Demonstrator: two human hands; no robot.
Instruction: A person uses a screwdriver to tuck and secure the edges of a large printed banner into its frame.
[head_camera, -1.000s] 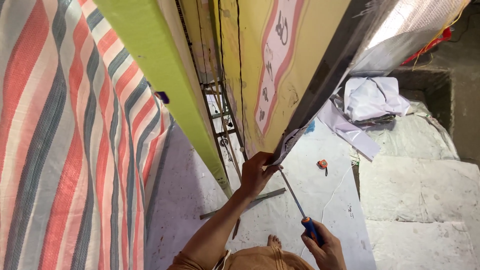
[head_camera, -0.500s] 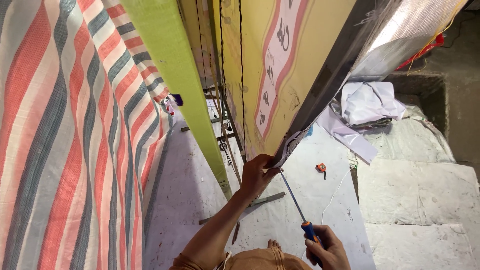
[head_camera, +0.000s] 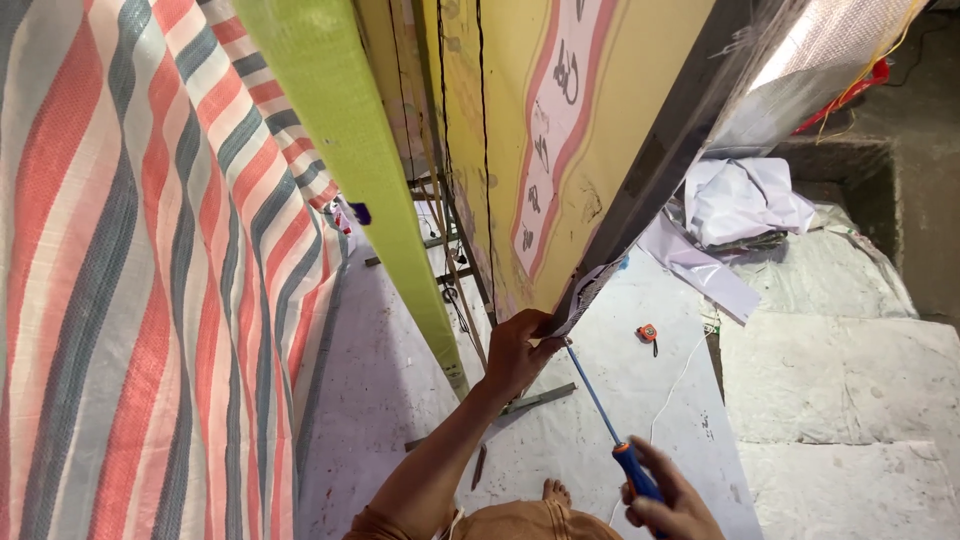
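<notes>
Blue-handled screwdriver (head_camera: 612, 432) in right hand's (head_camera: 668, 497) closed grip, left hand (head_camera: 517, 352) pinching yellow panel's (head_camera: 590, 160) corner.

A makeshift sign workshop; a tall yellow printed banner panel (head_camera: 590, 130) stands on a dark metal frame (head_camera: 670, 160). A striped tarpaulin (head_camera: 130, 260) walls it; a tape measure (head_camera: 647, 333) lies on the sheeted floor (head_camera: 640, 400).

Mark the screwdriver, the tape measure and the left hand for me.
screwdriver (head_camera: 598, 405): head view, middle of its metal shaft.
tape measure (head_camera: 647, 332): head view, its orange body on the floor.
left hand (head_camera: 517, 352): head view, back of the hand at the panel's lower corner.
</notes>
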